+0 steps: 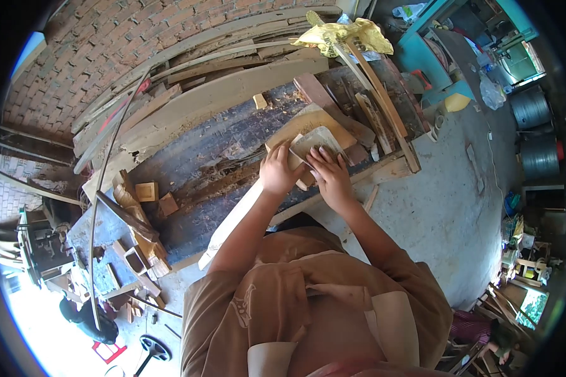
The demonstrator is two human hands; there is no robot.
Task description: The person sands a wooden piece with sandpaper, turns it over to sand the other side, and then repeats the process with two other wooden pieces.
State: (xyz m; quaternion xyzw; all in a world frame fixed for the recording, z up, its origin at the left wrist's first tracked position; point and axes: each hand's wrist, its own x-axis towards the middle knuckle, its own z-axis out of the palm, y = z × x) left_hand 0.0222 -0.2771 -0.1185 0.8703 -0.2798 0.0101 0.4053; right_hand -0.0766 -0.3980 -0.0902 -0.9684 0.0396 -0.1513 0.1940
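Note:
A flat grey-brown rectangular piece (321,142) with rounded corners lies between my hands over the workbench; its material is hard to make out. My left hand (278,171) grips its left edge, thumb toward the middle. On its near side, my right hand (331,181) holds it with the fingers laid across the top. Directly beyond is a curved yellowish piece of wood (324,124), partly covered. A long pale board (236,220) runs under my left forearm, its far end hidden by the hand.
Wood shavings and a small wood block (260,101) lie on the dark workbench (192,217). Long planks (220,85) are stacked by the brick wall. Wooden strips (383,103) and a yellow plastic bag (352,38) are at the far right. A thin rod (110,151) crosses the left.

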